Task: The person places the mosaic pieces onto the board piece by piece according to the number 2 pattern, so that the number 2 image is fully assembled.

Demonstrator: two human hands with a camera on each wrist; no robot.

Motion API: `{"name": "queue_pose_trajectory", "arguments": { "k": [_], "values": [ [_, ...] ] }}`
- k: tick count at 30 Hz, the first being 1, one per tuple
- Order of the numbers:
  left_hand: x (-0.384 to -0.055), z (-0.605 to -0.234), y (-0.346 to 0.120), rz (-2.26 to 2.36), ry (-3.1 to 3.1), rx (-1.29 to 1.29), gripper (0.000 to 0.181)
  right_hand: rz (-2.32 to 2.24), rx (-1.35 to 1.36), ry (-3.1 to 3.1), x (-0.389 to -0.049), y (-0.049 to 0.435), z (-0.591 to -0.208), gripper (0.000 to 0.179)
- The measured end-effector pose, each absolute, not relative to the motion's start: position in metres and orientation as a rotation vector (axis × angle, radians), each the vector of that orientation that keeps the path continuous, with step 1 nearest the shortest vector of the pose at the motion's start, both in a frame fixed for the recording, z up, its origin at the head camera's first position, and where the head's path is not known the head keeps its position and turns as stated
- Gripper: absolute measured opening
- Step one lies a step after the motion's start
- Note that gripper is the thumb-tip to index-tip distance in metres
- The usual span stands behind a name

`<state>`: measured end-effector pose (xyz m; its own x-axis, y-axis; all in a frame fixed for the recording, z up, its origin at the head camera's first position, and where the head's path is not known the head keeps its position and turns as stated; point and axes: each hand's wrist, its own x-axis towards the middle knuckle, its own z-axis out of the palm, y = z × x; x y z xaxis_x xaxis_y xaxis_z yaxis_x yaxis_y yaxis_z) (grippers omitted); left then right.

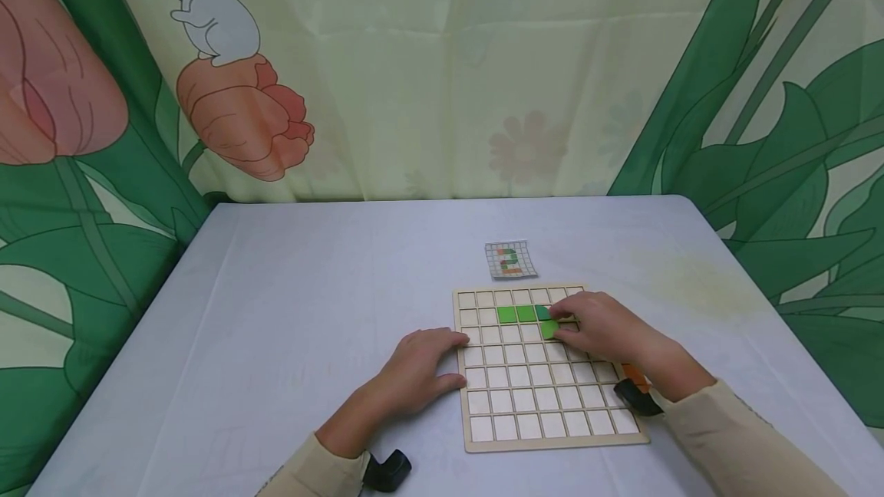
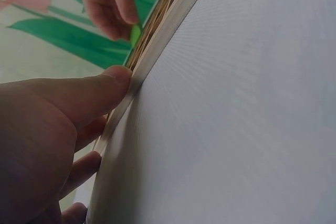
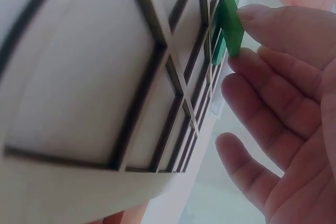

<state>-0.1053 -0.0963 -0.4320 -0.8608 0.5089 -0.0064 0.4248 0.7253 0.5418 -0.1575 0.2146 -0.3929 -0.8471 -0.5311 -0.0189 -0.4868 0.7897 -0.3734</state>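
Note:
A wooden grid board [image 1: 551, 445] with white cells lies on the table. My right hand [image 1: 608, 328] is over its upper right part, pinching a light green square tile [image 3: 231, 23] between thumb and fingertip. This tile [image 1: 549, 329] hangs tilted close over the grid, just below a dark green tile [image 1: 542, 313] with a rounded corner. Left of that, two light green squares [image 1: 516, 314] fill cells in the same row. My left hand [image 1: 417, 370] rests at the board's left edge, its thumb [image 2: 116, 80] and fingers touching the wooden rim, fairly straight.
Behind the board lies a small pattern card [image 1: 511, 260] with a coloured grid figure. Orange pieces [image 1: 635, 378] show at the board's right edge, partly hidden by the right wrist. A white cloth covers the table [image 1: 311, 290]; a printed curtain [image 1: 442, 83] hangs behind it.

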Motion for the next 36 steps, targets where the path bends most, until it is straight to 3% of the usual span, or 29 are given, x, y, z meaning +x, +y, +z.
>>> {"name": "queue_pose_trajectory", "arguments": {
  "k": [36],
  "values": [
    [-0.1061, -0.4329, -0.0966, 0.83, 2.776, 0.797, 0.052, -0.601, -0.792, 2.838, -0.1579, 0.2231, -0.3947, 0.025]
  ]
}}
